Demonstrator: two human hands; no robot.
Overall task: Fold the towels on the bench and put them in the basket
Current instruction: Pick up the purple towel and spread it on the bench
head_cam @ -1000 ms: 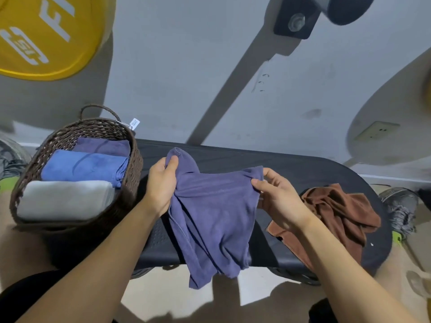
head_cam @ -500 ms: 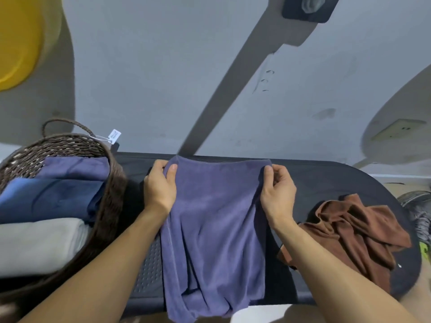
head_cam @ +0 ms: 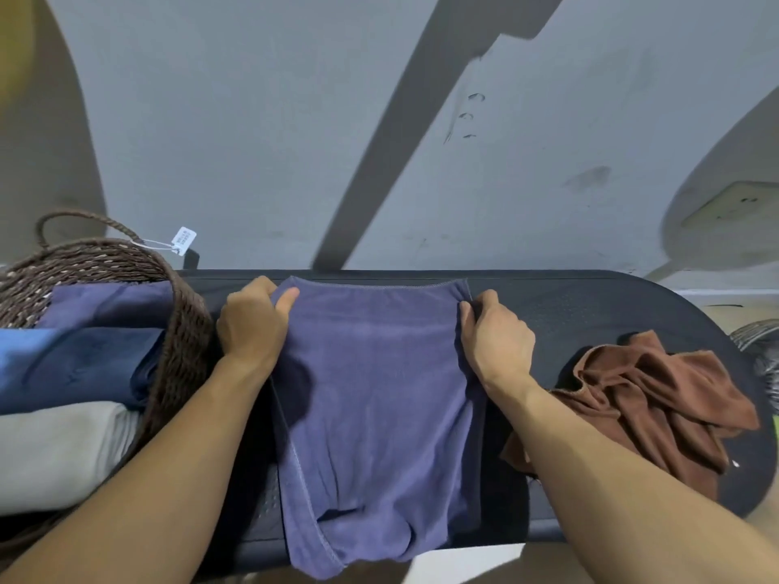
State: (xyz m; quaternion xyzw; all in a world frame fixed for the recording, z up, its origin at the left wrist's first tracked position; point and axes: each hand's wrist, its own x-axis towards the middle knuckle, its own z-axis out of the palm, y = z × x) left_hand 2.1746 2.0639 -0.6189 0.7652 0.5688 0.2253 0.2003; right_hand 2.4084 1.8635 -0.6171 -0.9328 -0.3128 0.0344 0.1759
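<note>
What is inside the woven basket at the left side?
The basket holds three folded towels: a purple towel farthest, a blue towel in the middle, a grey towel nearest. Anything beneath them is covered.

Purple towel flat on bench, corners in both hands' grip.

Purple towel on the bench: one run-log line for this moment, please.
step: spreading purple towel flat on bench | left hand: pinching far-left corner | right hand: pinching far-right corner | brown towel: unfolded
</note>
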